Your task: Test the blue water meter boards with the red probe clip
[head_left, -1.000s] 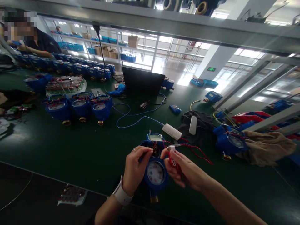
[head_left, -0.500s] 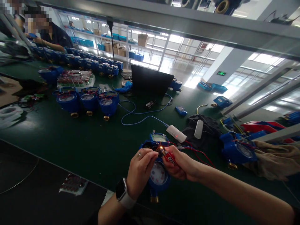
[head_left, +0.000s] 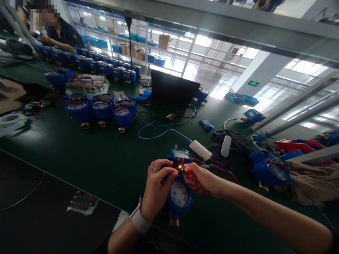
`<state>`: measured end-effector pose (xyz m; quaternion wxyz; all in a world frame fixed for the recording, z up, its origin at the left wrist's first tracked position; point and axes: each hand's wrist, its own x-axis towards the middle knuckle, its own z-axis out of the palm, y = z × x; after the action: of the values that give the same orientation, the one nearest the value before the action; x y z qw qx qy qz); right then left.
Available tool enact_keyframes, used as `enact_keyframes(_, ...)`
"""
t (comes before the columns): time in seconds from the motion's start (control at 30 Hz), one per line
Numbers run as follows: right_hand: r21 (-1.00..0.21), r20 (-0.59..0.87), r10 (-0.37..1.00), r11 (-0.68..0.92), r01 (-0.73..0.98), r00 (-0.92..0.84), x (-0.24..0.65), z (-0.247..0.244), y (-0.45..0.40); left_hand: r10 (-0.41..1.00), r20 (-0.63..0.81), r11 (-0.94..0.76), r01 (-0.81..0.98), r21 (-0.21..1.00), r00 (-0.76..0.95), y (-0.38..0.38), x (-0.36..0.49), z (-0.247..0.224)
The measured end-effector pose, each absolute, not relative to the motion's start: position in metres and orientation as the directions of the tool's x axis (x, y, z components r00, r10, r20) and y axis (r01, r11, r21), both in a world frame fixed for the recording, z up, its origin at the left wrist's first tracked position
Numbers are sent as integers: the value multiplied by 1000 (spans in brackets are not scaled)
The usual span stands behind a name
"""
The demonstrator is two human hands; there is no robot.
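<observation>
Near the front edge of the table lies a blue water meter (head_left: 180, 194) with a round dial, a brass fitting and a raised display lid (head_left: 181, 153). My right hand (head_left: 202, 179) is closed around a red lighter (head_left: 191, 175), whose small flame (head_left: 180, 166) burns over the meter's wiring. My left hand (head_left: 158, 185), with a ring and a white watch strap on the wrist, pinches at thin wires (head_left: 181, 162) beside the flame. The exact spot between its fingertips is too small to make out clearly. Red and blue leads run from the meter to a white box (head_left: 200, 150).
Three open blue meters (head_left: 125, 114) stand at left, before rows of more meters. A black laptop (head_left: 173, 88) stands behind, with a blue cable (head_left: 159, 126) to the white box. At right are a dark cloth (head_left: 230, 155) and another meter (head_left: 272, 169). A co-worker (head_left: 63, 31) sits far left.
My left hand has turned, its fingers spreading somewhat apart while thumb and finger stay at the wires. The flame has shifted slightly left with the lighter. The view has tilted a little.
</observation>
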<state>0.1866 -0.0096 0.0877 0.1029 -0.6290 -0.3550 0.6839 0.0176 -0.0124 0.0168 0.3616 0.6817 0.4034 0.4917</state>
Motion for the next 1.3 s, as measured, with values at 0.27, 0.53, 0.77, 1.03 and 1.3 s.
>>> enact_keyframes(0.27,-670,-739,642,-666,328,-205,187,86,-10,923,332,-363,156,919,195,-12,17,17)
enact_keyframes(0.53,-695,-716,660,-638,331,-228,186,84,-9,931,307,-336,137,932,199,-11,18,17)
enact_keyframes(0.77,-662,-742,643,-660,356,-189,181,92,-8,935,291,-319,119,940,205,-11,17,17)
enact_keyframes(1.03,-601,-788,604,-709,370,-122,178,94,-5,935,286,-313,108,944,211,-11,17,13)
enact_keyframes(1.3,-549,-827,553,-759,350,-100,178,94,-1,936,285,-312,109,944,209,-11,17,14)
